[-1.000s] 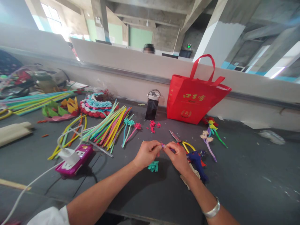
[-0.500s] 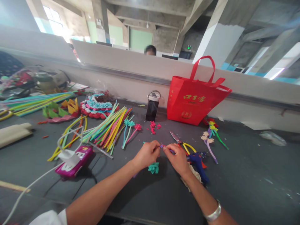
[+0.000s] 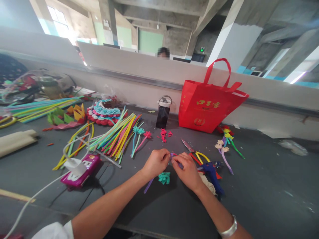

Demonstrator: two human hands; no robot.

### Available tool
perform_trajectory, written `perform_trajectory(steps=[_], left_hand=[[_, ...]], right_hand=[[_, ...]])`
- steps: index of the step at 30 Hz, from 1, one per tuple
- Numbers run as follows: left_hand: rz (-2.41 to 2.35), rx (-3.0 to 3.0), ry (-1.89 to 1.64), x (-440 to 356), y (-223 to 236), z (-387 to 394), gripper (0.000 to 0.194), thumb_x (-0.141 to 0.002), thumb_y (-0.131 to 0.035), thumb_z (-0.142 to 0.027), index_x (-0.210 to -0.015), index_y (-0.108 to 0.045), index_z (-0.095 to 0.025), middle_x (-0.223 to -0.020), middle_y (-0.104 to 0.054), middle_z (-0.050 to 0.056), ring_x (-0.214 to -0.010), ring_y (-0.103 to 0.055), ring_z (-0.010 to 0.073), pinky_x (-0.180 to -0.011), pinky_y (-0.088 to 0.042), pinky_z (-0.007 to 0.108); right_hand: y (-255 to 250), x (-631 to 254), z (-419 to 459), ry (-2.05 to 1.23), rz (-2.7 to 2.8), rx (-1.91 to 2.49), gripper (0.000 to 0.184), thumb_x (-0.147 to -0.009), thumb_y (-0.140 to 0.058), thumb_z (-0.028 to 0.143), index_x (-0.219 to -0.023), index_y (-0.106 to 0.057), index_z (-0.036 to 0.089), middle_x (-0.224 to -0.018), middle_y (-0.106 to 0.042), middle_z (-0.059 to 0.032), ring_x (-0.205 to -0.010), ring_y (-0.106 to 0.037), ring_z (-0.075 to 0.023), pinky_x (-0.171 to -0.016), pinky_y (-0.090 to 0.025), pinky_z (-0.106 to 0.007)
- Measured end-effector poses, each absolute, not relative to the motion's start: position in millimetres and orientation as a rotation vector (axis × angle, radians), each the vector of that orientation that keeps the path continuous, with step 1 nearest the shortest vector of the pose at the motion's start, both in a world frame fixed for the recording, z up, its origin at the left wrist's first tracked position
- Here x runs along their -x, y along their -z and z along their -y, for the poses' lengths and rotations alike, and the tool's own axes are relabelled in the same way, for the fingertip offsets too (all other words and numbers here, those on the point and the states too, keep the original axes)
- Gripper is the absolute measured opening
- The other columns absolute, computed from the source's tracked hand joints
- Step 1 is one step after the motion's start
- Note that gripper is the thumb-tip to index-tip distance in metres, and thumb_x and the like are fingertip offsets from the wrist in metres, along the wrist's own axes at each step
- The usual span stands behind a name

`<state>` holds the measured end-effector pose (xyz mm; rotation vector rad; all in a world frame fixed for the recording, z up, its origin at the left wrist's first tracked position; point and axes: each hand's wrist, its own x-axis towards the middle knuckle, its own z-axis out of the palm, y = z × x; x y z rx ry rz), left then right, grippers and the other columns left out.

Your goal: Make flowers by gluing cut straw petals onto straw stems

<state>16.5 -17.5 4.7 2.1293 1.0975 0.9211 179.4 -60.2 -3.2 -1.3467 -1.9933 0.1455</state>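
Above the near middle of the black table, my left hand [image 3: 157,162] pinches a thin purple pipe cleaner [image 3: 149,186], whose lower end hangs below that hand. Close beside it, my right hand [image 3: 187,169] has its thumb and fingers closed on the purple strand where it shows between both hands. Below the gap lies a teal tuft of short curled pieces [image 3: 164,178]. Scissors [image 3: 196,155] with red and yellow handles rest just past my right hand. A dark blue glue gun [image 3: 212,176] lies to the right of it, partly over a beige piece [image 3: 208,184].
Several coloured pipe cleaners [image 3: 117,139] lie to the left, with small stemmed flowers [image 3: 141,131] beside them. A purple power bank [image 3: 82,171] carries a white plug and cable. Farther back stand a dark bottle [image 3: 163,114] and a red bag [image 3: 211,106]. More flowers [image 3: 221,146] lie right.
My right hand's fingers have curled in more around the purple strand. The strand's lower end now shows more below my left hand. The view has shifted slightly.
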Motion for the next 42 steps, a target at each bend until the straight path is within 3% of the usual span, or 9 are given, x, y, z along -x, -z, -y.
perform_trajectory(steps=[6, 12, 17, 21, 29, 34, 42], left_hand=[[-1.089, -2.319, -0.839, -17.0, 0.1, 20.7, 0.018, -0.087, -0.045, -0.013, -0.075, -0.059, -0.017, -0.068, -0.063, 0.004, -0.066, -0.059, 0.0165, -0.061, -0.037, 0.025], [-0.994, -2.463, -0.74, -15.6, 0.6, 26.0, 0.015, -0.08, -0.047, -0.007, -0.076, -0.057, -0.017, -0.068, -0.06, 0.004, -0.061, -0.057, 0.017, -0.057, -0.037, 0.026], [-0.809, -2.438, -0.764, -16.4, -2.5, 26.8, 0.016, -0.082, -0.048, -0.007, -0.075, -0.057, -0.018, -0.069, -0.061, 0.002, -0.065, -0.058, 0.014, -0.061, -0.041, 0.023], [-0.689, -2.141, -0.923, -19.4, -7.5, 28.2, 0.022, -0.089, -0.047, -0.018, -0.072, -0.061, -0.017, -0.062, -0.058, -0.001, -0.057, -0.053, 0.0102, -0.058, -0.04, 0.02], [-0.932, -1.629, -0.983, -25.4, 2.2, 27.3, 0.026, -0.086, -0.052, -0.034, -0.068, -0.057, -0.017, -0.05, -0.052, -0.005, -0.037, -0.043, 0.0064, -0.041, -0.032, 0.018], [-0.956, -1.617, -0.889, -26.8, 7.6, 21.8, 0.022, -0.086, -0.051, -0.034, -0.071, -0.055, -0.018, -0.052, -0.054, -0.005, -0.035, -0.048, 0.0079, -0.036, -0.033, 0.018], [-0.961, -1.869, -0.855, -20.2, 4.4, 18.9, 0.015, -0.086, -0.05, -0.025, -0.078, -0.061, -0.017, -0.057, -0.058, -0.003, -0.044, -0.056, 0.0087, -0.043, -0.037, 0.017]], right_hand=[[-5.5, -179.5, 64.3, -0.035, 2.138, 1.315, 0.022, -0.093, -0.05, 0.019, -0.077, -0.065, 0.02, -0.073, -0.063, -0.0051, -0.078, -0.053, -0.021, -0.075, -0.038, -0.034], [-14.3, -189.5, 63.4, 0.143, 2.112, 1.311, 0.024, -0.094, -0.052, 0.025, -0.074, -0.065, 0.021, -0.069, -0.062, -0.0038, -0.076, -0.052, -0.0206, -0.076, -0.037, -0.035], [-16.3, -200.1, 58.2, -0.209, 1.902, 1.312, 0.019, -0.089, -0.062, 0.032, -0.074, -0.067, 0.023, -0.071, -0.065, -0.0022, -0.078, -0.055, -0.0205, -0.077, -0.04, -0.034], [-7.1, -201.8, 50.6, -0.46, 1.73, 1.332, 0.023, -0.087, -0.062, 0.038, -0.072, -0.067, 0.021, -0.071, -0.066, -0.0007, -0.07, -0.058, -0.0173, -0.068, -0.045, -0.028], [6.9, -184.8, 49.2, -0.518, 1.632, 1.396, 0.037, -0.089, -0.055, 0.045, -0.063, -0.06, 0.019, -0.057, -0.057, 0.0031, -0.055, -0.052, -0.0126, -0.052, -0.038, -0.022], [12.1, -185.9, 46.3, -0.482, 1.624, 1.439, 0.038, -0.088, -0.056, 0.046, -0.062, -0.061, 0.019, -0.057, -0.06, 0.0018, -0.056, -0.055, -0.0141, -0.054, -0.04, -0.023], [15.2, -191.7, 45.6, -0.35, 1.65, 1.489, 0.034, -0.089, -0.055, 0.044, -0.068, -0.066, 0.019, -0.062, -0.065, -0.0015, -0.063, -0.059, -0.0178, -0.061, -0.043, -0.026]])
